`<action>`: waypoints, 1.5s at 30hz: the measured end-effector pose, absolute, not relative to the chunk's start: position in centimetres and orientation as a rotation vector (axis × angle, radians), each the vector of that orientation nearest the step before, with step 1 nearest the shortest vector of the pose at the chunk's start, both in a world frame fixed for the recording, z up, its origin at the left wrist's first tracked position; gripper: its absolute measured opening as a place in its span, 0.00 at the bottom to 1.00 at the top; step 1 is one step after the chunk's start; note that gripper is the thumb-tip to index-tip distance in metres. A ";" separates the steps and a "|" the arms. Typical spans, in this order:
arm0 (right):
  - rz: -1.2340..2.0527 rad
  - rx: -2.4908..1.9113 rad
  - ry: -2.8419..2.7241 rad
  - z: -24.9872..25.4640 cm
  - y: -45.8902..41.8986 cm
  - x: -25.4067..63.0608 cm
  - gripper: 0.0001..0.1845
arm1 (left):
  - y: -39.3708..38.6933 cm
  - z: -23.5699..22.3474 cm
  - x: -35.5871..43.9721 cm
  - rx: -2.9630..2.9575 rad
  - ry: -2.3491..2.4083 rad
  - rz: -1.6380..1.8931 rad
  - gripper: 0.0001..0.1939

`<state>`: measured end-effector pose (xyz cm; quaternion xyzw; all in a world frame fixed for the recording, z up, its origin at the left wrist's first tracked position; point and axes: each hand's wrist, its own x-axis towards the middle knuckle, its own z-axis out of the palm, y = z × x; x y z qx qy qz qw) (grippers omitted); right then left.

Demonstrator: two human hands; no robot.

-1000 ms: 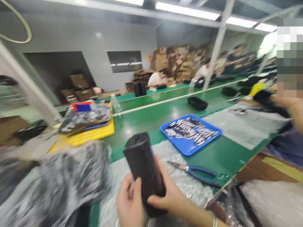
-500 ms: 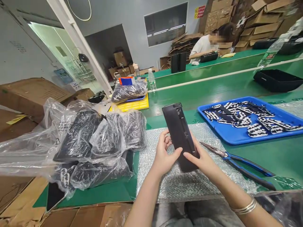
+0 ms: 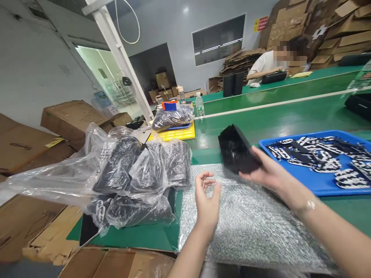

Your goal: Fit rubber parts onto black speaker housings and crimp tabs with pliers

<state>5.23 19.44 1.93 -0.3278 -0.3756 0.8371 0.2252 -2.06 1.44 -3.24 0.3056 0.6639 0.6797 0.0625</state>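
My right hand (image 3: 268,173) grips a black plastic housing (image 3: 236,150) by its near end and holds it above the bubble-wrap sheet (image 3: 255,227), tilted up and to the left. My left hand (image 3: 206,196) hovers over the same sheet with nothing in it, fingers loosely curled and apart. The housing is slightly blurred by motion. A blue tray (image 3: 319,184) with several black-and-white flat parts lies just to the right of my right hand.
A clear plastic bag of black parts (image 3: 127,173) lies at the left, cardboard boxes (image 3: 69,119) beyond it. A yellow tray (image 3: 177,134) with bagged parts and a water bottle (image 3: 199,105) stand farther back. A person sits at the far green bench (image 3: 290,87).
My left hand has let go of the black housing, which my right hand alone has carried to the right and tilted. The view has shifted left; the blue-handled pliers are out of sight.
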 end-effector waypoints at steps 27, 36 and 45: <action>1.654 -0.137 -2.141 0.6 10.3 -4.9 0.12 | -9.9 -4.3 -6.2 1.595 3.327 1.180 0.13; 0.803 0.897 -2.704 7.2 3.5 -12.3 0.18 | -15.7 -3.8 -5.9 0.626 3.623 1.027 0.24; 0.179 1.274 -2.973 8.3 -1.0 -16.2 0.42 | -17.1 -6.4 -6.4 0.764 3.581 0.960 0.14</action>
